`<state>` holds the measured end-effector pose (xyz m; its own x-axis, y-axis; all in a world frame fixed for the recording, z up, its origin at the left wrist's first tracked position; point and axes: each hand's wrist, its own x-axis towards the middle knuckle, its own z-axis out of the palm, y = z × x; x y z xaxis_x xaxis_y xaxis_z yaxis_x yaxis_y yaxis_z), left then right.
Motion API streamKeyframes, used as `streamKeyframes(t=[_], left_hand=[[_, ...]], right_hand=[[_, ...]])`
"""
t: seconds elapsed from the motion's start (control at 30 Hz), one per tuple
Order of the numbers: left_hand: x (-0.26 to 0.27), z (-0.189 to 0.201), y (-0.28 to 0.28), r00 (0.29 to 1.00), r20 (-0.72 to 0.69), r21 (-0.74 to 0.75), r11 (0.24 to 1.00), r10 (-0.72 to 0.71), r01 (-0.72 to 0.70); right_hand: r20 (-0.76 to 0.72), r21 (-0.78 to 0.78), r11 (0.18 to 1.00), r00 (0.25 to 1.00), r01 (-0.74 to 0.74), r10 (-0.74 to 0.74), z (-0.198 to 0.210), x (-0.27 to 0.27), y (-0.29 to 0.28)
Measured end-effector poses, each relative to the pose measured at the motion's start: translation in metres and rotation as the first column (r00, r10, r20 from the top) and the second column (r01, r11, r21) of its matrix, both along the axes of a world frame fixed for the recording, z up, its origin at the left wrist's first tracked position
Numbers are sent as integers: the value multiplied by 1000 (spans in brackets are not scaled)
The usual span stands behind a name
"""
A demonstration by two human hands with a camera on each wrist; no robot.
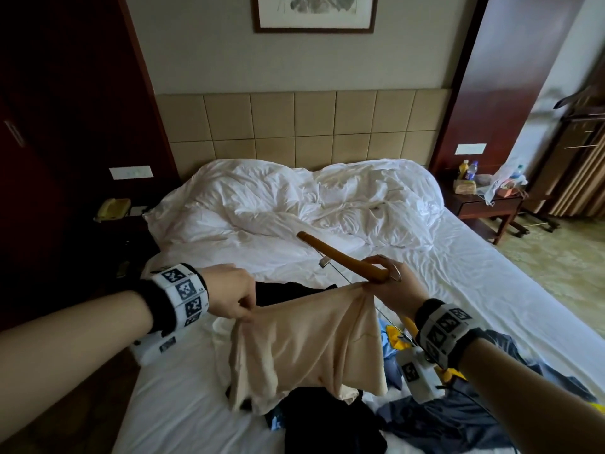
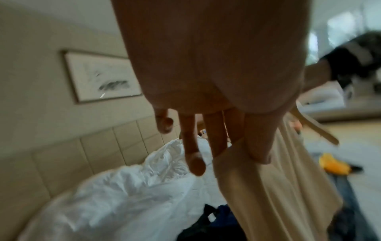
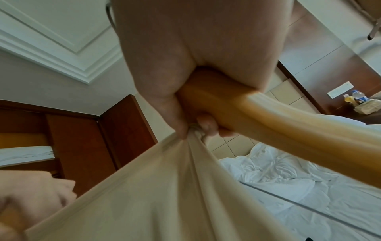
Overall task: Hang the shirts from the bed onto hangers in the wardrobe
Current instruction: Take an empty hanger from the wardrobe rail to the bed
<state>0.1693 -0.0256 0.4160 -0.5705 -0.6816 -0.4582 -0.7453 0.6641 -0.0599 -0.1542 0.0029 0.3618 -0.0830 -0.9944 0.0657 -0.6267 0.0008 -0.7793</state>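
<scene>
A beige shirt point(image 1: 304, 348) hangs stretched between both hands above the bed point(image 1: 474, 290). My left hand point(image 1: 232, 296) pinches one top corner of it; in the left wrist view the beige shirt point(image 2: 268, 187) falls from under the fingers point(image 2: 214, 135). My right hand point(image 1: 393, 283) grips a wooden hanger point(image 1: 340, 257) together with the shirt's other corner. Its metal hook point(image 1: 397, 271) sticks out by the knuckles. In the right wrist view the wooden hanger point(image 3: 288, 117) runs right from the fist, and the beige shirt point(image 3: 164, 195) bunches under the fingertips point(image 3: 208, 125).
A pile of dark, blue and yellow clothes point(image 1: 425, 414) lies on the bed's near end. A rumpled white duvet point(image 1: 311, 198) covers the head end. A nightstand point(image 1: 487, 204) with bottles stands at the right. Dark wooden panels point(image 1: 65, 126) rise at the left.
</scene>
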Motion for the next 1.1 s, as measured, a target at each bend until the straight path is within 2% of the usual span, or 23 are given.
streamKeyframes(t=[0.07, 0.17, 0.33, 0.47, 0.57, 0.67, 0.77, 0.87, 1.0, 1.1], left_hand=[[-5, 2, 0, 979, 202, -136, 991, 13, 15], [-15, 2, -1, 924, 372, -250, 968, 88, 9], [-21, 2, -6, 869, 476, -367, 928, 132, 60], [-29, 10, -4, 893, 427, -333, 943, 141, 10], [-35, 17, -2, 918, 379, -310, 951, 114, 10], [-38, 20, -4, 930, 356, -313, 949, 93, 25], [-41, 21, -7, 935, 349, -326, 944, 67, 54], [-43, 20, -9, 930, 360, -302, 952, 72, 43], [-41, 17, -8, 929, 367, -305, 950, 46, 73], [-39, 16, -6, 937, 346, -328, 941, 39, 82]], right_hand=[[-7, -6, 1000, 1000, -23, 23, 0, 3, 1], [34, -11, 998, 997, -64, 64, -5, 9, 2], [164, -19, 999, 985, -46, 49, -16, 11, 7], [262, 28, 996, 962, -86, 76, -32, 7, 10], [271, 60, 994, 960, -91, 71, -33, 3, 11], [352, -18, 997, 933, -69, 71, -19, 3, 12], [470, -136, 990, 876, -43, 103, 6, 8, 15], [546, -252, 964, 811, -79, 209, 36, 18, 21], [629, -341, 936, 718, -90, 298, 68, 36, 27], [677, -382, 917, 641, -114, 362, 78, 47, 29]])
